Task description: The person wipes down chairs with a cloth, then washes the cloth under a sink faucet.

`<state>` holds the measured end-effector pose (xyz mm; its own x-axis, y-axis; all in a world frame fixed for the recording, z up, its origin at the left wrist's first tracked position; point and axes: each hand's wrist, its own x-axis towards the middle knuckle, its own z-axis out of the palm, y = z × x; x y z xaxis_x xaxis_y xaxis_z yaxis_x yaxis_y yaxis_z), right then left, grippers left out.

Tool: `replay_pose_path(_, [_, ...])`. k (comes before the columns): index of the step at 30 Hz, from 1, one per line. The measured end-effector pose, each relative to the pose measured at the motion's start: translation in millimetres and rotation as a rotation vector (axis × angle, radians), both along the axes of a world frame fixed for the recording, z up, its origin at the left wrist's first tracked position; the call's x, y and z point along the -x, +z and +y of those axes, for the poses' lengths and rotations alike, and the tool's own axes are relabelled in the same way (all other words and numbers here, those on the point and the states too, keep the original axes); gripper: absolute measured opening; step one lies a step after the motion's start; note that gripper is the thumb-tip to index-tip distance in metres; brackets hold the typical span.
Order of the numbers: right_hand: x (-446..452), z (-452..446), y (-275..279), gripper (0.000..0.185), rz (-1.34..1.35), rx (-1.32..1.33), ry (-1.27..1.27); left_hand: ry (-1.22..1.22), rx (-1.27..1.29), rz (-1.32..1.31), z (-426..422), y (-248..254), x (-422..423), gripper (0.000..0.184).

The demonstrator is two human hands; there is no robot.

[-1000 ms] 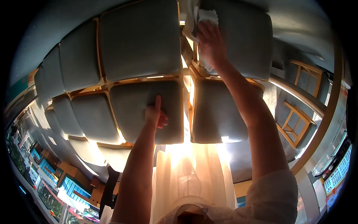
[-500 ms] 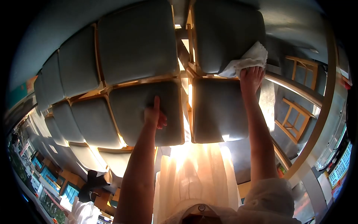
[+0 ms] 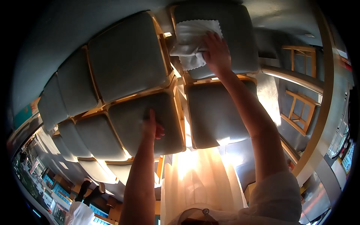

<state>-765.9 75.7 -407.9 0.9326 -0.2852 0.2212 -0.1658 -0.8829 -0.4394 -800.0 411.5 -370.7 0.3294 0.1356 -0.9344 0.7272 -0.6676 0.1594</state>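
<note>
Several chairs with grey padded seats and wooden frames stand packed in rows. On the far right seat (image 3: 240,41) lies a white cloth (image 3: 195,35) with scalloped edges, spread out and partly creased. My right hand (image 3: 218,54) is on the cloth's right side, its fingers pressing on it and a fold bunched beside the palm. My left hand (image 3: 153,126) is at the near left seat (image 3: 125,129), index finger stretched forward and the other fingers bent, with nothing seen in it. Another grey seat (image 3: 217,112) is below my right forearm.
At the right, a wooden rail (image 3: 296,79) runs beside more chair frames (image 3: 300,112). A person in white clothing (image 3: 79,213) is at the lower left, near blue-and-wood furniture. Bright light falls on my pale clothing (image 3: 198,176) and the floor.
My right hand has swept the cloth from the far right seat's near right corner to its left side, where the cloth lies more spread out. The view has turned slightly; my left hand remains at its seat.
</note>
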Motion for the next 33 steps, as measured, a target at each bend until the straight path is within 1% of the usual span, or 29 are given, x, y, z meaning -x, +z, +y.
replay_pose_path(1, [-10, 7, 2, 0.053, 0.001, -0.008, 0.007, 0.007, -0.008, 0.001, 1, 0, 1, 0.085])
replay_pose_path(3, [-41, 30, 4, 0.060, 0.057, 0.190, -0.269, 0.022, -0.026, 0.013, 0, -1, 0, 0.084])
replay_pose_path(4, [-61, 36, -4, 0.065, 0.087, 0.280, -0.259, 0.022, -0.036, 0.008, -1, 0, -1, 0.084])
replay_pose_path(5, [-82, 39, -6, 0.066, 0.103, 0.267, -0.243, 0.021, -0.016, -0.007, -2, 2, -1, 0.084])
replay_pose_path(7, [-116, 45, -4, 0.057, 0.106, 0.343, -0.266, 0.022, -0.007, -0.023, -1, 3, 1, 0.084])
replay_pose_path(8, [-127, 45, -5, 0.057, 0.106, 0.337, -0.265, 0.033, 0.003, -0.035, -1, 1, 2, 0.083])
replay_pose_path(10, [-140, 41, -6, 0.038, -0.057, 0.462, -0.209, 0.049, 0.017, -0.045, 0, 0, 3, 0.082])
replay_pose_path(11, [-136, 41, -8, 0.038, -0.057, 0.469, -0.208, 0.061, 0.015, -0.029, -1, 0, 4, 0.082])
replay_pose_path(13, [-119, 43, -14, 0.051, 0.159, 0.464, 0.008, 0.075, 0.024, -0.020, -1, -2, 1, 0.082])
replay_pose_path(14, [-103, 44, -12, 0.051, 0.156, 0.473, 0.010, 0.060, 0.025, -0.001, 0, -2, 1, 0.083])
replay_pose_path(16, [-71, 49, -5, 0.034, -0.133, 0.255, 0.253, 0.054, 0.021, 0.020, 1, -2, 0, 0.085])
replay_pose_path(17, [-75, 49, -4, 0.034, -0.132, 0.252, 0.257, 0.056, 0.029, 0.017, 2, -1, 0, 0.084])
replay_pose_path(19, [-91, 40, -2, 0.025, -0.243, 0.052, 0.210, 0.051, 0.038, 0.021, 3, -1, 2, 0.084])
replay_pose_path(20, [-109, 30, -10, 0.029, -0.308, 0.179, 0.138, 0.056, 0.024, -0.005, 3, -3, 3, 0.083])
replay_pose_path(22, [-135, 7, -14, 0.024, -0.217, 0.289, 0.075, 0.056, 0.021, -0.017, 1, -7, 4, 0.082])
replay_pose_path(24, [-146, -25, -26, 0.033, 0.057, 0.382, -0.038, 0.070, 0.023, -0.039, 1, -4, 4, 0.082])
replay_pose_path(25, [-137, -44, -19, 0.029, -0.058, 0.265, -0.168, 0.069, 0.028, -0.028, 0, -2, 4, 0.082])
replay_pose_path(26, [-126, -68, -15, 0.028, -0.030, 0.267, -0.333, 0.068, 0.030, -0.030, -1, -1, 4, 0.082])
replay_pose_path(27, [-112, -102, -21, 0.028, -0.064, 0.308, -0.370, 0.067, 0.030, -0.035, -1, 0, 2, 0.082])
replay_pose_path(28, [-96, -117, 0, 0.029, 0.072, 0.330, -0.495, 0.068, 0.031, -0.034, -1, -1, 2, 0.082])
replay_pose_path(30, [-79, -168, -3, 0.030, 0.304, 0.264, -0.671, 0.062, 0.026, -0.023, 0, -1, 2, 0.082])
replay_pose_path(31, [-79, -171, 13, 0.043, 0.379, 0.121, -0.702, 0.064, 0.022, -0.021, 0, -1, 3, 0.082])
replay_pose_path(33, [-91, -170, 25, 0.035, 0.443, 0.239, -0.629, 0.064, 0.032, -0.035, 1, -3, 4, 0.082])
